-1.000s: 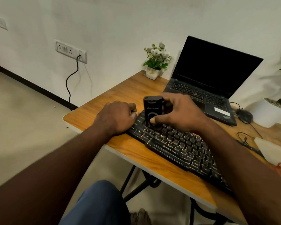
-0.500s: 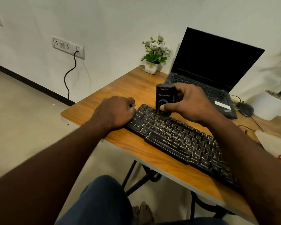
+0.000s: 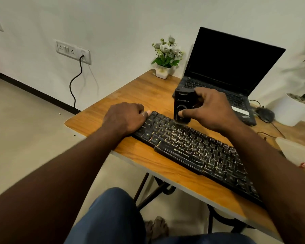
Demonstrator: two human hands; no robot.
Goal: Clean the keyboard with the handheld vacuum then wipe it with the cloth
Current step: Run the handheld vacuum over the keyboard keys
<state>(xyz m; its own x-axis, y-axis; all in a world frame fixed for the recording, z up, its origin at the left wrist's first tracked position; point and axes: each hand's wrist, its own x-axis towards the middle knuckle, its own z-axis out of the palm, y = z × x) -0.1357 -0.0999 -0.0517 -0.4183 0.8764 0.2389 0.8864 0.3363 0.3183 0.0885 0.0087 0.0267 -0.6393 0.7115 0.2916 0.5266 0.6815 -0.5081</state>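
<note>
your right hand (image 3: pixel 213 111) grips the handheld vacuum (image 3: pixel 182 106) upright over the far-left rows of the keyboard (image 3: pixel 197 148); your left hand (image 3: pixel 125 118) clasps its left end. its long axis runs rightward along the tabletop (image 3: pixel 130 95) near edge, nearer your right hand.

Lettering legible in the head view.

Keyboard (image 3: pixel 192 143): the brand name "ZEBRONICS", in white capitals after a small emblem, stands on the long bar at the near edge. At the left end, white key legends read "Ctrl" on the corner key and "Alt" further right in the same row. "Shift" and "Caps Lock" are less sharp on the rows above. A second "Alt" stands to the right of the long bar. The other key legends are too small to read.

Handheld vacuum (image 3: pixel 182 103): a pale emblem and word mark on the near face, apparently "STRIFF", blurred.

Laptop (image 3: pixel 236 59): a white sticker (image 3: pixel 239 110) on the palm rest, its print illegible.
</note>
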